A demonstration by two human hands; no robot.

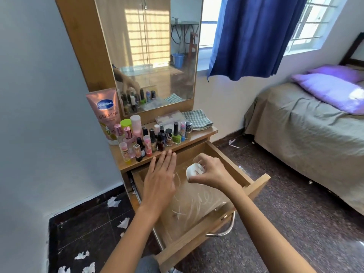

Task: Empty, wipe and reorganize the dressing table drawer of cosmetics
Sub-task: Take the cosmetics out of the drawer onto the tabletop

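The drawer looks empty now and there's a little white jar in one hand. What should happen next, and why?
Probably set the small white jar down inside the open drawer. The right hand grips it just above the drawer's bare, streaky bottom, while the other bottles wait on the tabletop. The left hand hovers flat and holds nothing, so it could fetch the next one.
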